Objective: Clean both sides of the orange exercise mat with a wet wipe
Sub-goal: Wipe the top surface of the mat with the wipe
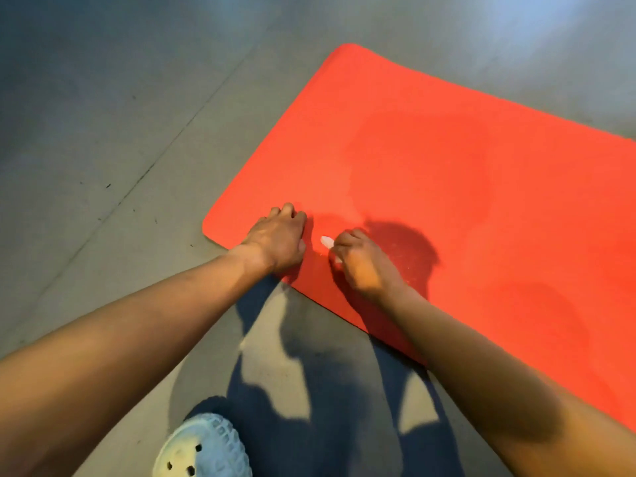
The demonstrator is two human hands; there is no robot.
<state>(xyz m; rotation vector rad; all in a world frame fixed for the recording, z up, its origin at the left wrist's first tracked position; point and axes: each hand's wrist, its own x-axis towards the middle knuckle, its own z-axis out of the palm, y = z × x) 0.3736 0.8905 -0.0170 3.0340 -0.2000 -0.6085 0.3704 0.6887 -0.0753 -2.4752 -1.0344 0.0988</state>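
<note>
A pale perforated clog [203, 449] rests on the grey concrete floor [103, 132].

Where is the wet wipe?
In the head view, the wet wipe is bunched in the right hand, only its white tip showing, on the orange mat near its left corner, beside the left hand.

The smooth grey concrete-looking floor [103, 132] spreads out left of the left hand [278, 239] and back toward the person from both hands, crossed by a thin straight joint line to that hand's left (a few dark specks sit along it). Directly on it lies the flat orange rectangular foam mat [447, 166] with rounded corners, under both hands and stretching beyond and right of the right hand [361, 259]. A pale perforated rubber clog [203, 449] stands on the floor well behind the left hand.
</note>
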